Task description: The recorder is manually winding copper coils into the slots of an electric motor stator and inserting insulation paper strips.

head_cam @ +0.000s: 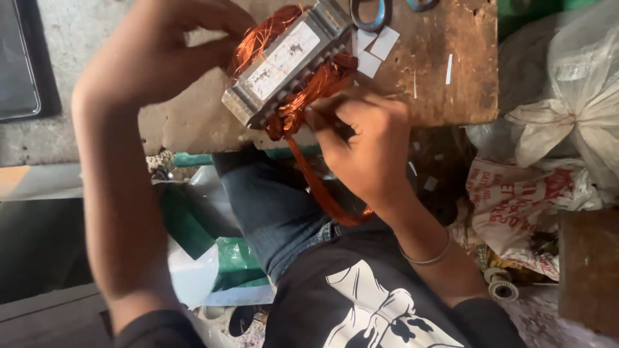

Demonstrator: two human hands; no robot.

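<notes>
A grey laminated metal core (284,64) wound with copper wire (309,93) rests on a worn wooden board (445,96). My left hand (155,51) grips the far side of the core, where copper wire bulges out. My right hand (367,142) pinches the copper wire bundle at the near side of the core. A strand of that wire (322,193) trails down past my jeans-clad knee (271,206).
Small white paper strips (374,48) and scissor handles (371,16) lie on the board behind the core. White plastic sacks (567,109) are piled at the right. A green and white bag (219,258) lies below the board, and a dark tray (19,58) sits at the far left.
</notes>
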